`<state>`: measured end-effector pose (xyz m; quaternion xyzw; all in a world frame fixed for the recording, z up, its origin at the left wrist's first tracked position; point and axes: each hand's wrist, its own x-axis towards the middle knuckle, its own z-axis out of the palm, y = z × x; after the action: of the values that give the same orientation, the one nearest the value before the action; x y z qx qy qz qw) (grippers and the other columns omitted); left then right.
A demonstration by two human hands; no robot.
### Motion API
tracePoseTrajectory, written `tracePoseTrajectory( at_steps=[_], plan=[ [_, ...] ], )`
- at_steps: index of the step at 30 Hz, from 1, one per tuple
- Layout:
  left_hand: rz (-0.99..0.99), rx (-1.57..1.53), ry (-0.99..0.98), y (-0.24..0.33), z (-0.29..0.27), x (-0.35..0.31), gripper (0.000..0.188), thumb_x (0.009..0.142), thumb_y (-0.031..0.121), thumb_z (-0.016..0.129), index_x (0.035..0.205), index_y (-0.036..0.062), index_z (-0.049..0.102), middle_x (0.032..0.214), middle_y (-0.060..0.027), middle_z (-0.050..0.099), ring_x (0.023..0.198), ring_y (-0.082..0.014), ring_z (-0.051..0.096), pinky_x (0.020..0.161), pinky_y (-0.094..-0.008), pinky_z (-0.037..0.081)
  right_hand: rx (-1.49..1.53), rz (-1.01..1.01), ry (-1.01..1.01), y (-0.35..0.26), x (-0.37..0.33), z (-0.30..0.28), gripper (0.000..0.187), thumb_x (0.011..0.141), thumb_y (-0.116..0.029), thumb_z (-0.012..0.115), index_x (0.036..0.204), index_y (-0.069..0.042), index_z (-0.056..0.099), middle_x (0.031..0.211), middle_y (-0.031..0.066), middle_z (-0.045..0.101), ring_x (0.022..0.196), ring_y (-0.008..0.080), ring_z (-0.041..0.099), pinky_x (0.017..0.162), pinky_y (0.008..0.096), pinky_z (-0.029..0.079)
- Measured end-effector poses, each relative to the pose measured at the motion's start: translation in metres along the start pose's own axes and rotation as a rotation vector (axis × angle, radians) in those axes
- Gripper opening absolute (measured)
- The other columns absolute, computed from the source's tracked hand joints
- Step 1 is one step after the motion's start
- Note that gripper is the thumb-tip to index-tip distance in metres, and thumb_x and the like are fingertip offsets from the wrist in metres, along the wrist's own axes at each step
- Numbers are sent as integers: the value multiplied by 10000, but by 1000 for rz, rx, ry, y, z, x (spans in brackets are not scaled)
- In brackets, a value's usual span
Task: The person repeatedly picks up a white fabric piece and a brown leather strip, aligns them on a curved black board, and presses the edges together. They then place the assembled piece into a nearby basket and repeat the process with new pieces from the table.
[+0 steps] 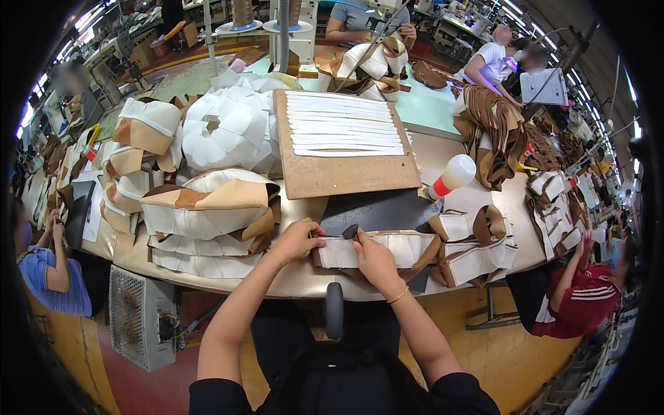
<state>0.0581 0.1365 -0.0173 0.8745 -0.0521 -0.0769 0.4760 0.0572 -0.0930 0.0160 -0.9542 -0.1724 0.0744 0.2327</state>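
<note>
A leather piece with a white backing (408, 249) lies along the table's near edge in front of me. My left hand (299, 242) is closed in a pinch at its left end, thumb and fingertips on the upper edge. My right hand (377, 261) is closed on a small dark block (351, 232) at the piece's upper edge; its exact kind is too small to tell. Beyond my hands, a brown board (346, 181) bears several narrow white strips (346, 124), partly over a black mat (377, 211).
Stacked white-backed leather pieces (207, 211) stand at left, with more leather pieces (477, 242) at right. A white bottle with a red band (453, 176) leans beyond them. White sheets (228, 128) are heaped behind. Brown leather strips (491, 131) hang together. Other people work around the table.
</note>
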Motion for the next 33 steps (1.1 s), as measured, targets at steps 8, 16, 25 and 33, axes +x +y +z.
tracePoseTrajectory(
  at_steps=[8,16,25,33],
  plan=[
    [283,368,138,2,6,-19,124,843,209,694,897,105,733,930,-62,606,941,-262,596,849,-397,457,26,-89,36,3,7,-7,428,995,-254,495,1384,-76,506,915,234,689,812,421,670,709,517,525],
    [372,557,169,4,8,-24,94,859,217,666,889,142,714,944,-31,585,960,-214,578,832,-375,415,27,-170,-6,-10,13,-17,428,1006,-232,480,1414,-103,475,952,227,685,823,425,659,699,509,515],
    [364,570,264,2,17,-29,89,850,228,673,856,144,701,937,-29,588,944,-212,583,830,-372,411,72,-155,-93,-5,12,7,422,1007,-255,485,1404,-111,488,929,231,689,802,436,659,698,534,503],
    [369,494,439,-6,31,-33,135,844,233,720,836,104,681,944,-45,609,875,-236,598,776,-370,420,52,-71,-16,-38,8,-11,391,994,-267,498,1343,-95,539,952,242,682,857,441,652,756,526,505]
  ],
)
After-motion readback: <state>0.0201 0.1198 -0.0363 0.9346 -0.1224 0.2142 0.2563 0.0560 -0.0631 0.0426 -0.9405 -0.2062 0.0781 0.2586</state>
